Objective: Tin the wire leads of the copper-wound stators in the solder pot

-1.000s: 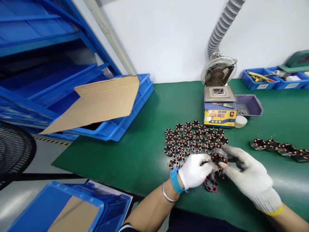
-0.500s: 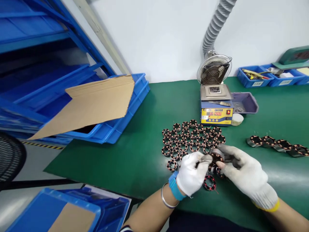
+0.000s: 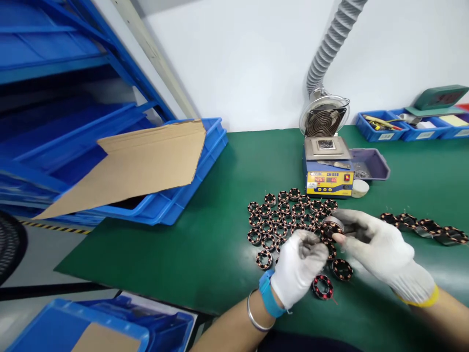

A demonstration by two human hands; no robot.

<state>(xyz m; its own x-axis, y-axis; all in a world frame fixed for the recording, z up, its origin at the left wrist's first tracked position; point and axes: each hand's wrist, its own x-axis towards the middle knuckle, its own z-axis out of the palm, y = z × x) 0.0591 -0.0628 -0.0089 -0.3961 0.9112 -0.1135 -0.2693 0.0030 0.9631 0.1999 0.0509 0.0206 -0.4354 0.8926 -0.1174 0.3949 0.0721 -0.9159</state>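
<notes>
The right hand, in a white glove, held one motor stator between its thumb and fingers, above the green worktop. Just beside it the left hand had its fingers curled in, and what they held I could not tell. Around them lay copper-wound stators, with a red-wound stator nearer the person.

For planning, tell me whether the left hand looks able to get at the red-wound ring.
Probably yes: the red-wound ring lies near the left hand, nothing covering it, though whether the fingers hold something is unclear.
</notes>
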